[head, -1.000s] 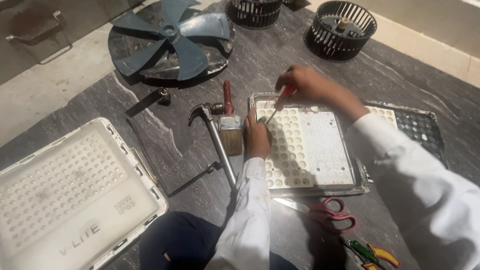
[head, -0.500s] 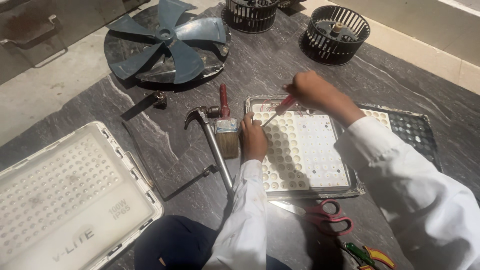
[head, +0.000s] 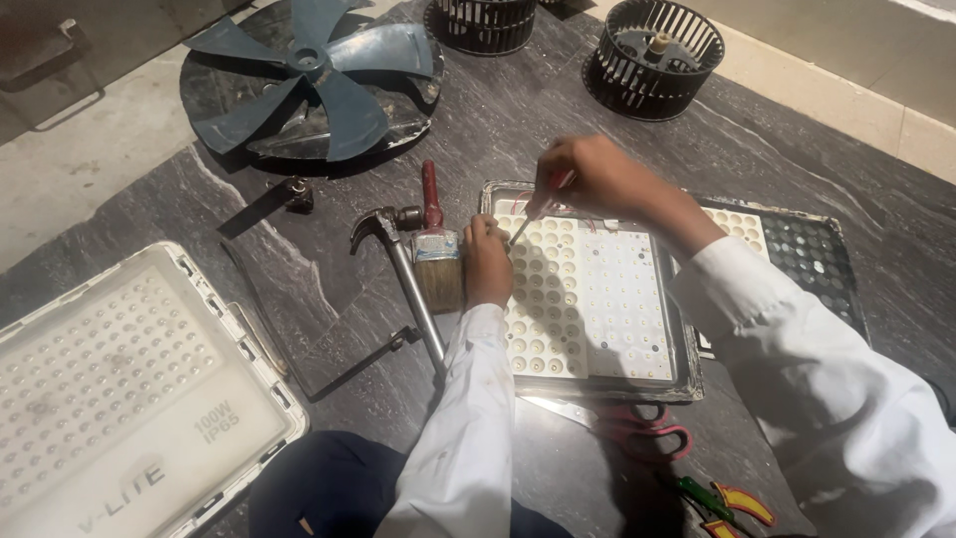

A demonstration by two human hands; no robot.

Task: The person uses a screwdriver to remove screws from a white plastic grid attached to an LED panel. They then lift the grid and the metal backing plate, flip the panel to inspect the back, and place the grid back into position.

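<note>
At twelve o'clock of the white lens panel (head: pixel 588 299), right hand (head: pixel 597 179) clamped on a red-handled screwdriver (head: pixel 538 207), left hand (head: pixel 488 264) curled, pressing the panel's nine o'clock edge.

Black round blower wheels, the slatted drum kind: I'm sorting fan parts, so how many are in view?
2. One black slatted blower wheel stands whole at the top right of the dark stone floor; another sits left of it, cut by the top edge. More may lie outside the frame.

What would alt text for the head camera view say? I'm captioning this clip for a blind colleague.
A person's right hand works a red-handled screwdriver at the top left of a white LED floodlight panel, while the left hand steadies its left edge. On the dark stone floor lie a hammer, paintbrush, fan blade and red scissors.
</note>
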